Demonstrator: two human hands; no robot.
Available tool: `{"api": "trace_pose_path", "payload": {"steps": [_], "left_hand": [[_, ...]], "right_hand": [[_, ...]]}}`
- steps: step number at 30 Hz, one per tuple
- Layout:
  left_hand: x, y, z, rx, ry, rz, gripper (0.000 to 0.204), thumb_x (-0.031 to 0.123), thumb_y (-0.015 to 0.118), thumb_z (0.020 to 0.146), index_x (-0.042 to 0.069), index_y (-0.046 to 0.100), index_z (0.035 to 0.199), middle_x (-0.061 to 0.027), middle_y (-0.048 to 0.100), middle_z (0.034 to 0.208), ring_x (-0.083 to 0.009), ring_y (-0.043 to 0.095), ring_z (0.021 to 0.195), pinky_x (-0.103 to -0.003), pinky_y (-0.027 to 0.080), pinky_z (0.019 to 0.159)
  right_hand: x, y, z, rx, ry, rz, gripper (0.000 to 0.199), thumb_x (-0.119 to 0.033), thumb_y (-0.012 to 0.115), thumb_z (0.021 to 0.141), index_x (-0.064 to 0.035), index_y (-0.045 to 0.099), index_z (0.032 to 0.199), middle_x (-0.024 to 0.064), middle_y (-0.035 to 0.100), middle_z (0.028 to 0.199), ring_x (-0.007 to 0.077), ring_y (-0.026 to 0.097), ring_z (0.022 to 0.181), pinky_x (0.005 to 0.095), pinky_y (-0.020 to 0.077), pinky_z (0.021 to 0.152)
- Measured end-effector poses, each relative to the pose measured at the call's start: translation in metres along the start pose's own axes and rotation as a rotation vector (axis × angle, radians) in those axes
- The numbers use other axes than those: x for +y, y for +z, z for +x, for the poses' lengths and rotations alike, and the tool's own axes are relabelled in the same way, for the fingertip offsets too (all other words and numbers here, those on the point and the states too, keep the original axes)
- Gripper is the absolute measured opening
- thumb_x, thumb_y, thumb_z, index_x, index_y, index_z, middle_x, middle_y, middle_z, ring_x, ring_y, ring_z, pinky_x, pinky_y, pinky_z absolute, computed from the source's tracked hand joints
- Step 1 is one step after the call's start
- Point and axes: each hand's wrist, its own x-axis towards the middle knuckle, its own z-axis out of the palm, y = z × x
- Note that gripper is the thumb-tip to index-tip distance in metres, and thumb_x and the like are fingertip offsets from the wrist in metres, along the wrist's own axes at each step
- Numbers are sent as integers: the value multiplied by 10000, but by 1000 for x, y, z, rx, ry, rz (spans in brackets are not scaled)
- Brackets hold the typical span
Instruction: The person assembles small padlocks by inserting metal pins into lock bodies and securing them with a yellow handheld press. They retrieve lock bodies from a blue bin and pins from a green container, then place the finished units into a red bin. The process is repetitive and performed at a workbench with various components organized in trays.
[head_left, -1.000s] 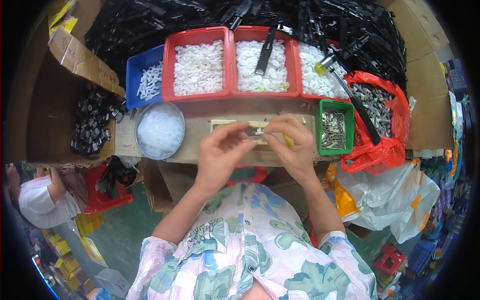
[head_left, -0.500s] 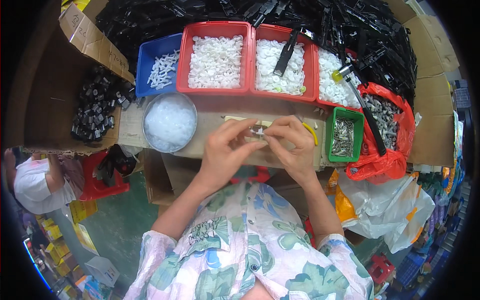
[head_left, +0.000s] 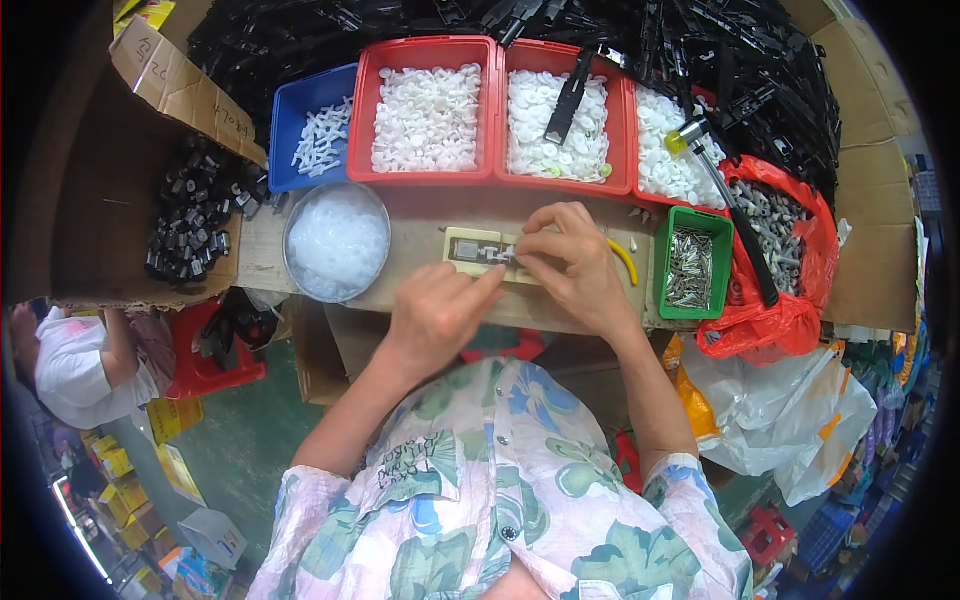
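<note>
On the bench in front of me lies a cream block point(head_left: 462, 268) with a dark recess holding a grey rectangular piece. Small white plastic parts point(head_left: 491, 254) sit in the recess to the right of that piece. My left hand point(head_left: 438, 308) is at the block's near edge, its index finger stretched to the white parts and the other fingers curled; its thumb is mostly hidden. Over the block's right end my right hand point(head_left: 572, 262) pinches thumb and index finger together at the white parts. The fingers cover what lies between them.
Behind are a blue bin point(head_left: 283, 150) and red bins point(head_left: 497, 120) of white parts. A bowl point(head_left: 338, 243) stands left; a green tray point(head_left: 692, 262) of metal pins, a hammer point(head_left: 738, 205) and a red bag point(head_left: 815, 255) are right. Yellow-handled tool point(head_left: 626, 262) lies behind my right hand.
Both hands held small white parts above the block before. Now they have come apart and the parts are in the recess. My left hand has moved nearer to me, index finger extended.
</note>
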Motion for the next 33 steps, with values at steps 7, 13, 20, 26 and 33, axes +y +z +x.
{"api": "trace_pose_path", "payload": {"steps": [7,13,20,26,33], "left_hand": [[1,5,6,-28,46,66,364,144,812,760,69,719,1105,-5,510,641,-188,504,604,-355,405,560],[0,7,6,-30,66,102,355,155,808,760,73,722,1094,-2,516,646,-188,503,609,-353,413,574],[0,7,5,-34,63,96,378,162,816,757,84,721,1114,0,529,652,-190,509,619,-356,418,586],[-2,6,3,-63,65,114,399,170,817,764,89,719,1142,2,530,655,-186,510,626,-354,416,592],[-3,8,2,-50,67,103,414,160,820,757,91,720,1152,4,528,657,-185,505,626,-352,405,588]], "right_hand": [[4,-11,7,-146,44,-8,94,-48,725,783,-38,722,877,98,621,980,294,583,983,414,458,842],[-3,-11,10,-134,43,-36,144,-41,728,779,-21,719,921,107,627,993,304,587,996,424,463,845],[-1,-12,7,-167,-22,-73,191,-54,730,784,-32,723,974,95,631,1021,287,593,1018,423,457,866],[1,-9,5,-106,-125,-166,178,-88,730,790,-56,728,965,70,635,1009,266,594,1017,408,448,864],[0,-5,2,-62,-170,-196,149,-77,725,781,-50,716,927,63,641,995,254,608,1006,399,444,848]]}}
